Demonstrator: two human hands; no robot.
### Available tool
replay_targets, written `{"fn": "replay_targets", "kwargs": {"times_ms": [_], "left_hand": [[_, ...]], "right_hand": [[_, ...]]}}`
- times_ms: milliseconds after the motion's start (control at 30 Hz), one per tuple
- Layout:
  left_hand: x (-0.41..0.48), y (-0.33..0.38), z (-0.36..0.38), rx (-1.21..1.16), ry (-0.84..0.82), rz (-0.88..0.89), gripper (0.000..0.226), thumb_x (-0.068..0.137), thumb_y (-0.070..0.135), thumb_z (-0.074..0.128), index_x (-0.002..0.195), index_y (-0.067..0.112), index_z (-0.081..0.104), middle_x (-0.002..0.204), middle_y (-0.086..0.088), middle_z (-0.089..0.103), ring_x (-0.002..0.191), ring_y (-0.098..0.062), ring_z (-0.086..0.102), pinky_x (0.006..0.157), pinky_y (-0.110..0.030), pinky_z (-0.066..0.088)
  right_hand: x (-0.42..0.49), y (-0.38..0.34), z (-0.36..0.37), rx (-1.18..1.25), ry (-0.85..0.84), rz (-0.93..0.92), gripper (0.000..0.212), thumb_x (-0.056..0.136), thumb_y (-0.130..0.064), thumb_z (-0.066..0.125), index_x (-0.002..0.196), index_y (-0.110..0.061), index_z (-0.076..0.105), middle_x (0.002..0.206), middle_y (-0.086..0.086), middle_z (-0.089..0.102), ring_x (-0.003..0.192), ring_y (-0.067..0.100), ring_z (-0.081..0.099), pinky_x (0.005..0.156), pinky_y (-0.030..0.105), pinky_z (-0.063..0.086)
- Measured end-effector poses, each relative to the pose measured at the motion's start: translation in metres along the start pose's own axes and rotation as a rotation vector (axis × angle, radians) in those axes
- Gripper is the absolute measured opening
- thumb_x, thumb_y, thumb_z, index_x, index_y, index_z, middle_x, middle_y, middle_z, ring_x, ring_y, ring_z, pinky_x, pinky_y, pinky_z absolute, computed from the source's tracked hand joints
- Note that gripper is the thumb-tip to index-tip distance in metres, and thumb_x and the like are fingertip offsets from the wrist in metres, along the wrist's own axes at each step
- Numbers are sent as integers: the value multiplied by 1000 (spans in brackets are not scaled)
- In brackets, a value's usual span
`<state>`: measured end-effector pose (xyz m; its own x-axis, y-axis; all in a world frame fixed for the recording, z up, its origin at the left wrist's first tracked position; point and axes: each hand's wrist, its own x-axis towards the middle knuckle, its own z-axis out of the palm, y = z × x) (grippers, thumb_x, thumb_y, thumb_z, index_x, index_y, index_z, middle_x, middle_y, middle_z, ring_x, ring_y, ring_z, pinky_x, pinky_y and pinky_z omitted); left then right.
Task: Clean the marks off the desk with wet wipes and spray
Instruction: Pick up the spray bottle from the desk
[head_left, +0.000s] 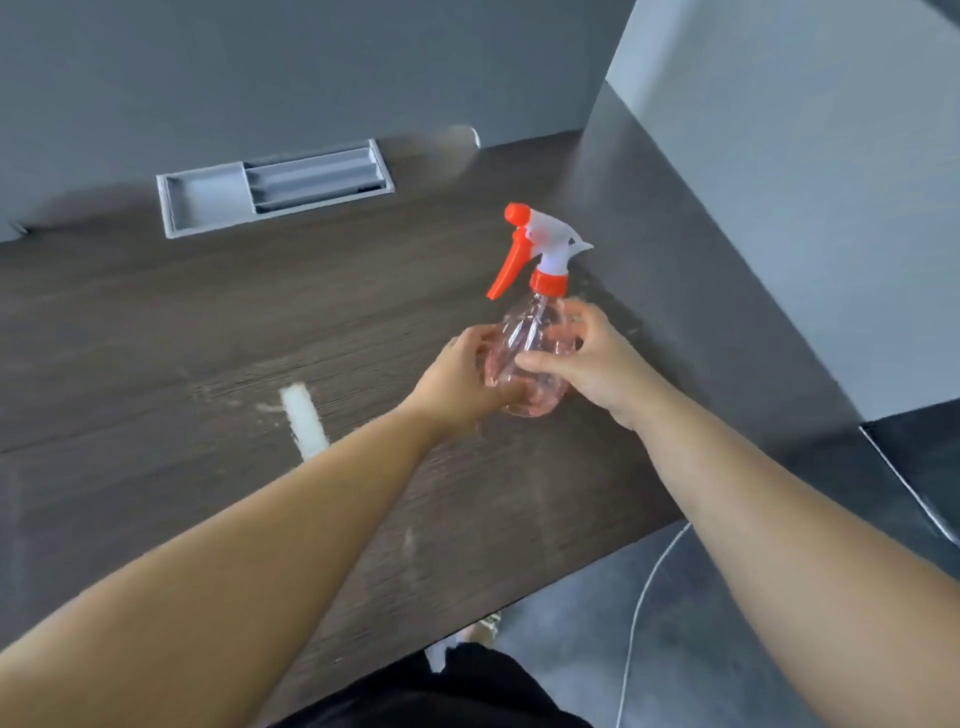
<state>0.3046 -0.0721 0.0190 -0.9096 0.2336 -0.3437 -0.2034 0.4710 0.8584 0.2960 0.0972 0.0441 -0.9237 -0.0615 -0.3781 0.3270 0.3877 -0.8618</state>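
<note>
A clear pinkish spray bottle (530, 332) with a white head and orange trigger and collar stands upright over the dark wood desk (208, 322). My left hand (462, 384) grips its lower body from the left. My right hand (587, 358) grips it from the right, thumb across the front. A white streak mark (304, 426) lies on the desk to the left of my hands, with faint smears around it. No wet wipes are in view.
A grey recessed cable tray (275, 187) sits in the desk near the back wall. A grey partition (779, 182) borders the desk on the right. A white cable (644, 613) hangs below the desk's front edge over the dark floor.
</note>
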Motion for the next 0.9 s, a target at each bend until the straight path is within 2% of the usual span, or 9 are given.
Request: {"fn": "replay_targets", "kwargs": {"times_ms": [133,233,300,367,533,700,767,900], "left_hand": [[60,24,-7,180,53,11,70,78,42,69,137,21,39,135,-3,44,127,-18,42,107,-33,34],[101,36,-12,365,63,-40,68,83,45,62,140,21,35,140,-8,40,131,-28,32,108,-37,29],[126,41,-15,458,60,-106,67,85,44,58,142,24,30,144,-8,33,133,-31,25,106,-41,30],[143,42,-17,516,62,-158,67,86,43,57,144,25,26,146,-8,29,135,-31,21,104,-42,32],[182,45,-24,583,69,-275,70,84,49,57,144,30,26,149,-3,23,137,-29,16,104,-45,31],[213,47,-22,450,149,-462,77,78,53,62,143,34,27,148,-4,19,136,-31,15,109,-46,29],[222,52,-14,456,188,-512,79,76,54,64,143,33,27,147,-6,21,134,-32,17,107,-47,30],[232,58,-2,563,190,-574,86,68,57,70,139,29,31,141,-7,21,131,-32,19,97,-49,38]], "right_hand": [[49,-8,-33,-63,92,4,71,67,-26,83,126,-23,42,114,-9,58,103,7,58,81,22,45],[83,-12,-55,-69,149,26,74,65,-25,83,127,-21,43,119,-5,57,107,14,58,88,30,48],[108,-13,-70,-57,173,38,74,64,-24,84,125,-22,43,120,-4,57,108,16,58,94,38,48],[125,-15,-82,-30,191,34,71,65,-20,84,122,-23,42,119,-4,56,108,17,57,96,41,48],[183,-23,-105,-11,204,-25,74,60,-17,83,124,-20,46,113,-6,59,104,12,59,89,33,50],[231,-28,-117,51,206,-51,73,66,-10,80,127,-21,42,118,-5,56,105,12,56,64,16,43],[245,-25,-120,95,217,-51,72,67,-10,79,128,-21,41,119,-5,54,105,11,55,61,14,42],[268,-15,-119,128,192,-66,77,64,-12,81,129,-21,41,121,-3,55,109,14,56,84,27,48]]}}
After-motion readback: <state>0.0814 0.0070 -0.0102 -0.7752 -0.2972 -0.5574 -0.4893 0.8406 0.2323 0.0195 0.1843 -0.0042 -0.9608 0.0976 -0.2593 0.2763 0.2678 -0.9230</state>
